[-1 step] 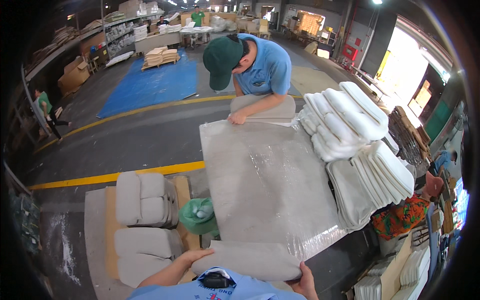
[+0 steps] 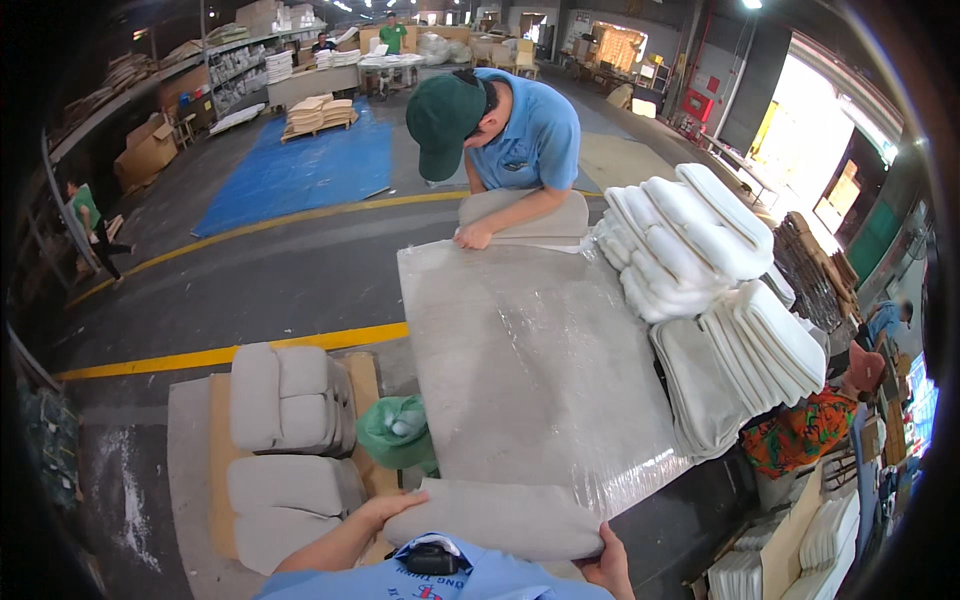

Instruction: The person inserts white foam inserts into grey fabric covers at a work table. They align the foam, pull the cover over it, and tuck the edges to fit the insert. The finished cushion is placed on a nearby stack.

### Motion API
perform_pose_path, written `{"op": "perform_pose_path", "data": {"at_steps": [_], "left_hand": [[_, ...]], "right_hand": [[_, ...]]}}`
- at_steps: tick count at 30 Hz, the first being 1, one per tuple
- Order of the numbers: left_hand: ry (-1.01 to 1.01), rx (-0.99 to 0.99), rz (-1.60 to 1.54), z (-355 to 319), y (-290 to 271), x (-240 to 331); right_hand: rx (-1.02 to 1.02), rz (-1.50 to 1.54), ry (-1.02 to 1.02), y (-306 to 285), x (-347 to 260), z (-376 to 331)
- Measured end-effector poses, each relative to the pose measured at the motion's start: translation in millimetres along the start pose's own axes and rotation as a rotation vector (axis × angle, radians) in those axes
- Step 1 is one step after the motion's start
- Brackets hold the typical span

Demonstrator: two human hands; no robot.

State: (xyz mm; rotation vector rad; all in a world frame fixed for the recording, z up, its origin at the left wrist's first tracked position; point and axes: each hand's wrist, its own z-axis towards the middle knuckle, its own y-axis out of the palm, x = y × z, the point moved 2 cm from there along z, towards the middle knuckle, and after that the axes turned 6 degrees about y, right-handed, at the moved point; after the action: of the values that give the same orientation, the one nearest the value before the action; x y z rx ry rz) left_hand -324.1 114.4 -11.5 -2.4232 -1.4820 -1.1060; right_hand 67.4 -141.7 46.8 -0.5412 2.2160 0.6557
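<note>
Editor: What is the person holding?

Photographer: A grey pad [image 2: 510,520], matte, long and rounded at its right end, at six o'clock along the near edge of the tabletop [image 2: 540,410]. Whether it rests there or hangs just clear, I cannot tell.

Editor: And the textures around it?

Photographer: Clear, wrinkled film [image 2: 575,340] covers the dull grey tabletop, shining toward five o'clock. Fluffy white cushions [image 2: 690,230] with rounded ends pile up near two o'clock. Between eight and nine o'clock, plump grey blocks [image 2: 290,400] sit in stacks beside a crinkled green bag [image 2: 393,420].

Editor: How are the hands set?

Photographer: The left hand [image 2: 385,510] reaches in at seven o'clock, forearm slanting inward, fingers extended along the pad's left end. The right hand [image 2: 608,565], between five and six o'clock, cups the opposite end. The fingers of both grasp the pad between them.

Editor: Who faces them?

Photographer: A co-worker [image 2: 535,125] in blue at twelve o'clock, head bowed, one forearm crossing another grey pad [image 2: 540,218].
</note>
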Motion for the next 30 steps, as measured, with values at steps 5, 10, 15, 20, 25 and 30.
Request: {"op": "perform_pose_path", "data": {"at_steps": [5, 10, 15, 20, 25, 30], "left_hand": [[0.596, 0.23, 0.115, 8, 59, 57], [0.924, -0.076, 0.1, -11, 133, 46], [0.292, -0.362, 0.004, 8, 75, 25], [0.208, -0.359, -0.503, 17, 66, 97], [-0.065, -0.595, -0.048, 68, 10, 95], [0.088, -0.407, 0.723, 101, 52, 62]], "right_hand": [[-0.051, 0.35, -0.187, 41, -63, -11], [-0.204, 0.298, -0.45, 105, -103, -67], [-0.193, -0.345, -0.531, 107, -120, -91], [-0.302, -1.203, -0.757, 134, -115, -120], [-0.588, -1.584, -1.039, 156, -80, -107], [-0.603, -1.706, -1.012, 145, -21, -81]]}}
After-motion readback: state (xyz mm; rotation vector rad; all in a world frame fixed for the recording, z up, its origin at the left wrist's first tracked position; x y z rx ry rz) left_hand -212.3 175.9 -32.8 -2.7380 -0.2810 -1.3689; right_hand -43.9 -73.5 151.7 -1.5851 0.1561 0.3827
